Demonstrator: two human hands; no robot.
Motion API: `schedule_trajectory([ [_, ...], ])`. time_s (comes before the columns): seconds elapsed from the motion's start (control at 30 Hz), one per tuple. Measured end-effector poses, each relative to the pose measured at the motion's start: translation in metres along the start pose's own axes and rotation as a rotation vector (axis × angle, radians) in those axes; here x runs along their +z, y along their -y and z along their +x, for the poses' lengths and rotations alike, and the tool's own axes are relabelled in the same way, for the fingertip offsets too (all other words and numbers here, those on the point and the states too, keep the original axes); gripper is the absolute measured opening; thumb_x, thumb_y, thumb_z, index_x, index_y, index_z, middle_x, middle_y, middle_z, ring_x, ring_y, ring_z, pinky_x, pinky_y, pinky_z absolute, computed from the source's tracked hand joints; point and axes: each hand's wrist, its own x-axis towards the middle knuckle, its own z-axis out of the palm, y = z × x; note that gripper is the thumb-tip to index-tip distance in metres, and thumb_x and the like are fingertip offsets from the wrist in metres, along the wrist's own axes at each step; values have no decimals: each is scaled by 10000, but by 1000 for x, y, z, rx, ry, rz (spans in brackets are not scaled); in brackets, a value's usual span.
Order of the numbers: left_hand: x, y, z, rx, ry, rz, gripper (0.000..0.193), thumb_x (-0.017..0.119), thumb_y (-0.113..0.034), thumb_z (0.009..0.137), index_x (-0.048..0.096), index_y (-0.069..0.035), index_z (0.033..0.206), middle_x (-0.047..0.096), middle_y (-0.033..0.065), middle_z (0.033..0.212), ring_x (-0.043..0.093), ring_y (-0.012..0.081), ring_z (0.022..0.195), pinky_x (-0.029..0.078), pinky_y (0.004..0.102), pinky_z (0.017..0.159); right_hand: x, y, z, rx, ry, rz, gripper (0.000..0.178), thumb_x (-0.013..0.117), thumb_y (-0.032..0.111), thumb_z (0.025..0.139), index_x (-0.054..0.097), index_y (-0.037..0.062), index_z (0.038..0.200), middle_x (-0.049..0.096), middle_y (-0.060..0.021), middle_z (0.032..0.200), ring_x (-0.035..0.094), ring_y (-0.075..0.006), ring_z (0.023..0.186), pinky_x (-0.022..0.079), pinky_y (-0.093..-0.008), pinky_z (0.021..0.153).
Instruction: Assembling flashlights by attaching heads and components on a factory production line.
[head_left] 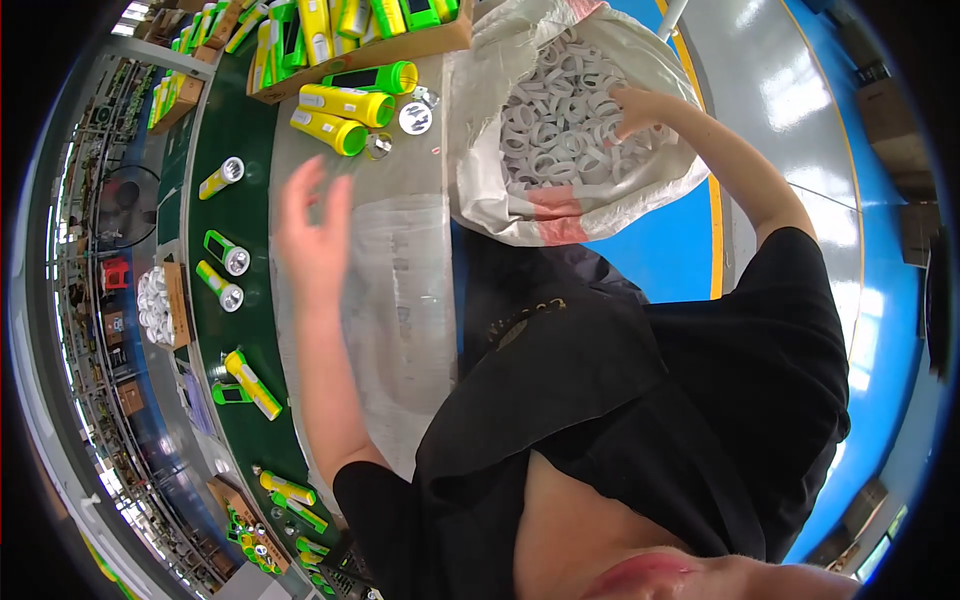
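Observation:
My left hand (318, 225) is raised over the grey worktop (400, 310), slightly blurred, its fingers apart and nothing in them. Beyond it lie three yellow-and-green flashlights (345, 103) in a group. Beside these are a white round disc with dark marks (415, 118) and a small shiny reflector (378, 146). My right hand (642, 108) reaches into a large white woven sack (480, 190) at the right. Its thumb and fingers are apart, at the heap of white plastic rings (560, 110) inside; the fingertips are partly lost among the rings.
A cardboard box (420, 42) packed with flashlights stands at the far edge. Along the left runs a green conveyor belt (225, 325) carrying spaced flashlights (252, 385). Past it is a box of white round parts (160, 305). Blue floor with a yellow line (716, 240) lies to the right.

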Motion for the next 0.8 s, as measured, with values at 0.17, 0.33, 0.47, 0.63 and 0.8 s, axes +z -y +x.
schedule_trajectory([
  [0.17,216,-25,-13,10,794,-35,704,717,-441,814,488,-20,1330,613,242,1203,616,362,1097,483,406,929,46,-31,37,-20,260,-341,1218,869,324,587,119,173,1535,475,-268,1369,521,-407,1227,449,-516,975],
  [0.33,311,25,-23,-207,1041,29,1167,769,-603,667,237,66,1461,523,322,1302,547,412,1198,425,408,1027,27,-1,34,-94,100,-320,1188,909,302,549,212,318,1511,301,-256,1459,440,-437,1280,425,-488,1015],
  [0.47,330,8,4,-342,1126,-61,1254,768,-676,612,216,42,1481,496,299,1352,511,368,1261,404,384,1055,48,-24,68,-116,103,-48,1087,862,227,550,302,314,1478,328,-289,1383,599,-421,1066,528,-425,890],
  [0.63,333,16,-21,-291,1168,76,1288,865,-523,513,188,-103,1525,423,314,1403,444,402,1306,387,405,1080,64,-30,81,-253,228,-175,1038,827,241,554,340,318,1468,307,-303,1390,619,-419,1030,525,-424,890],
  [0.8,353,28,-17,-397,1028,22,1054,835,-345,551,327,-64,1431,589,254,1227,578,377,1153,472,405,978,88,-34,98,-312,140,22,934,803,340,547,447,275,1408,347,-283,1373,594,-424,1062,500,-424,927],
])
